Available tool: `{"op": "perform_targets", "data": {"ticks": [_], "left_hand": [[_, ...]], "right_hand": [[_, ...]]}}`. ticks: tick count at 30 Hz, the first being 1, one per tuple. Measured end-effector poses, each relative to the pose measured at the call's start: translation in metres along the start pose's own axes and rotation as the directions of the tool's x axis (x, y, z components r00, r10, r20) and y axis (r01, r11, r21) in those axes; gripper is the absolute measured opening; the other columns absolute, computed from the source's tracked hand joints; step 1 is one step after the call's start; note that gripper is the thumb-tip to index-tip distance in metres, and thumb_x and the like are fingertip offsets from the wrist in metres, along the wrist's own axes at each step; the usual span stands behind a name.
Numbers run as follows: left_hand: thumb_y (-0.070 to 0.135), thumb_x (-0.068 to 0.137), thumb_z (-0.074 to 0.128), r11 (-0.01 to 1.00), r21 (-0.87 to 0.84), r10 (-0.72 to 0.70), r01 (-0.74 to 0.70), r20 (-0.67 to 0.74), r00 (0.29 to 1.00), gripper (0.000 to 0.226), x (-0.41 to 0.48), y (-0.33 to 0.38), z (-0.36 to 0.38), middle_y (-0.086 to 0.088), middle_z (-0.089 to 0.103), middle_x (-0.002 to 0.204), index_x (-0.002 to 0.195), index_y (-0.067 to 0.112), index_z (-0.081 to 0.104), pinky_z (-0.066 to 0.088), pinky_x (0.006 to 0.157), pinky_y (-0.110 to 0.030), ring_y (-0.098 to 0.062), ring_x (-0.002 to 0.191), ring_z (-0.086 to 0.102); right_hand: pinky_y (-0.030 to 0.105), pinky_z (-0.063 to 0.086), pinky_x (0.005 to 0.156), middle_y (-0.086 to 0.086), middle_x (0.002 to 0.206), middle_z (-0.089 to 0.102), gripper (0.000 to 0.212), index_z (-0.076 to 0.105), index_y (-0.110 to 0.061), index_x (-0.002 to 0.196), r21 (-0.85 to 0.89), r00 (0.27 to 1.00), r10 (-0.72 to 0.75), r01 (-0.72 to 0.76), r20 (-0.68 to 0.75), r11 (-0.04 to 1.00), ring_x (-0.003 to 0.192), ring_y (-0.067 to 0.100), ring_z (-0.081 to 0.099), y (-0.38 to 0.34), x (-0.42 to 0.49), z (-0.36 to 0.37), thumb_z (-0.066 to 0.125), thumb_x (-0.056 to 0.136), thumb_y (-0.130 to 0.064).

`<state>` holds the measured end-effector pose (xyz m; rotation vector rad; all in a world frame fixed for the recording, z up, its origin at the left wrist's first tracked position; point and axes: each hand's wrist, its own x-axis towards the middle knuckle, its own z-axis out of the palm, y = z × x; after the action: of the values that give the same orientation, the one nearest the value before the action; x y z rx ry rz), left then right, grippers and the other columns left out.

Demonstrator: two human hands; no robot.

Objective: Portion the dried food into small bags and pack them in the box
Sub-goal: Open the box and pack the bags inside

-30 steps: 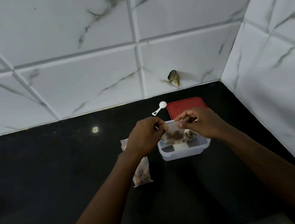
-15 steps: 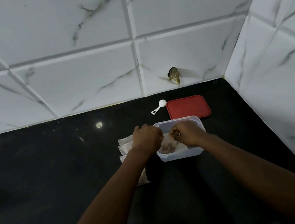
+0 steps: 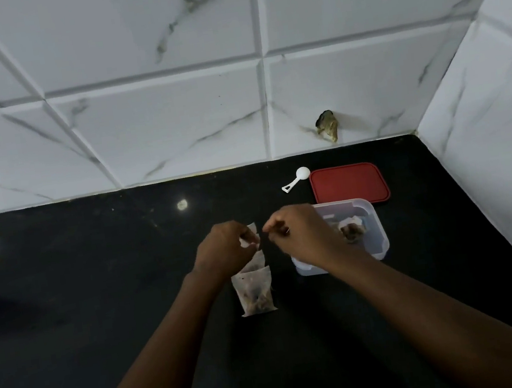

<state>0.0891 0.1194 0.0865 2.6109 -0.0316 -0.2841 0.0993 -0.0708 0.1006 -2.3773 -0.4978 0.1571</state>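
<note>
My left hand [image 3: 225, 252] pinches the top of a small white bag [image 3: 252, 238] that stands on the black counter. My right hand [image 3: 301, 236] is just right of it with fingertips pinched together; whether they touch the bag I cannot tell. A second bag [image 3: 255, 263] lies partly under the left hand. In front of it lies a filled bag [image 3: 255, 294] with brown dried food showing through. The clear plastic box [image 3: 376, 226] sits behind my right wrist and holds one packed bag [image 3: 351, 229].
A red lid [image 3: 348, 184] lies flat behind the box, with a white scoop [image 3: 295, 180] to its left. White marble tiles form the back wall and the right wall [image 3: 485, 128], which meet in a corner. The black counter [image 3: 96, 282] stretches left.
Both hands lowered a bag into the box, let it go there, and moved left to the bags on the counter. My left hand has taken hold of one.
</note>
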Motion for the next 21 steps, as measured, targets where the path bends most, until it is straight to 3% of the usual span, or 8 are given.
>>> {"op": "perform_targets", "data": {"ticks": [3,6,12,17,21], "left_hand": [[0.037,0.087,0.079,0.991,0.126,-0.062,0.044,0.143,0.988,0.023,-0.007,-0.015,-0.002,0.013,0.071,0.113,0.109,0.033,0.075,0.058,0.090,-0.035,-0.009,0.103,0.067],[0.037,0.086,0.079,0.982,0.189,-0.067,0.029,0.196,0.978,0.023,-0.011,-0.023,0.001,0.014,0.071,0.114,0.108,0.034,0.073,0.058,0.092,-0.035,-0.006,0.104,0.066],[0.034,0.088,0.077,0.953,0.296,-0.014,-0.059,0.239,0.971,0.019,-0.018,-0.032,0.009,0.018,0.070,0.109,0.105,0.037,0.070,0.052,0.098,-0.037,-0.003,0.105,0.064],[0.031,0.090,0.075,0.979,0.194,-0.001,-0.060,0.298,0.954,0.015,-0.017,-0.041,0.007,0.017,0.069,0.104,0.104,0.035,0.074,0.057,0.091,-0.035,-0.007,0.103,0.067],[0.026,0.087,0.079,0.992,-0.085,0.112,-0.091,0.296,0.949,0.006,-0.016,-0.037,-0.012,0.022,0.070,0.084,0.089,0.032,0.078,0.056,0.089,-0.026,0.006,0.086,0.067]], "right_hand": [[0.031,0.057,0.089,0.001,0.111,0.073,0.022,0.076,-0.019,0.109,-0.164,0.974,0.082,-0.047,0.211,0.985,0.095,0.012,0.068,-0.016,0.007,0.025,0.073,0.087,-0.012],[0.033,0.055,0.082,0.004,0.115,0.065,0.023,0.071,-0.016,0.112,-0.325,0.920,0.191,-0.075,0.342,0.943,0.099,0.018,0.066,-0.024,0.009,0.039,0.071,0.089,-0.013],[0.040,0.057,0.091,0.006,0.113,0.065,0.022,0.069,-0.015,0.110,-0.393,0.901,0.230,-0.074,0.368,0.917,0.100,0.021,0.066,-0.026,0.007,0.055,0.070,0.089,-0.011],[0.037,0.058,0.088,-0.001,0.101,0.073,0.011,0.078,-0.023,0.090,-0.258,0.919,0.215,-0.131,0.331,0.957,0.090,0.014,0.069,-0.020,0.001,0.049,0.072,0.087,-0.015],[0.028,0.054,0.082,-0.008,0.090,0.071,0.011,0.076,-0.019,0.094,-0.118,0.898,0.225,-0.195,0.379,0.974,0.088,0.009,0.067,-0.023,-0.006,0.015,0.067,0.091,-0.013]]}}
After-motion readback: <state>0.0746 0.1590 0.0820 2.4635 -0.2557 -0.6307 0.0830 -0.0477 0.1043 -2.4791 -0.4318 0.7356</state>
